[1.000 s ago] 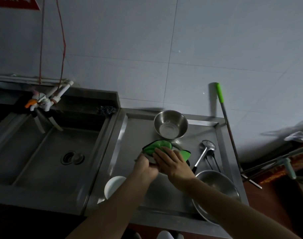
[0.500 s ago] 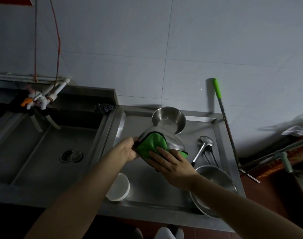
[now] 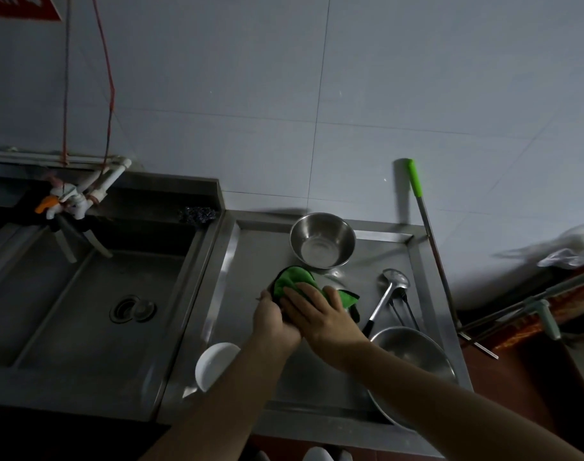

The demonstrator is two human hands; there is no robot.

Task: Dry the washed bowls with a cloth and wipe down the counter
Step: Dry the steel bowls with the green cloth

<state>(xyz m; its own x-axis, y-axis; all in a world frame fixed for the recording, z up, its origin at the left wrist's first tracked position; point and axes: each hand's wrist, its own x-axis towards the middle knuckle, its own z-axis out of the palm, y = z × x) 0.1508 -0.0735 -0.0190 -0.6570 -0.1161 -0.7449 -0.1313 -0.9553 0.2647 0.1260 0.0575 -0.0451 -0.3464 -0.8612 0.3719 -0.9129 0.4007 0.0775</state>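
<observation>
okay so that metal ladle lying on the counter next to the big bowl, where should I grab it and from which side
Grip the ladle by its dark handle end, nearest you, reaching from above on the near side. It lies flat with its scoop toward the wall, and the handle tip rests close to the large steel bowl, so pinch just above that rim, probably with the right hand.

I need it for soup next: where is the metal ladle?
The metal ladle lies on the steel counter, right of the hands, between the small steel bowl and large steel basin.

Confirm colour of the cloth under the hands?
Bright green cloth with a dark edge, clearest in the head view, the only one.
</observation>
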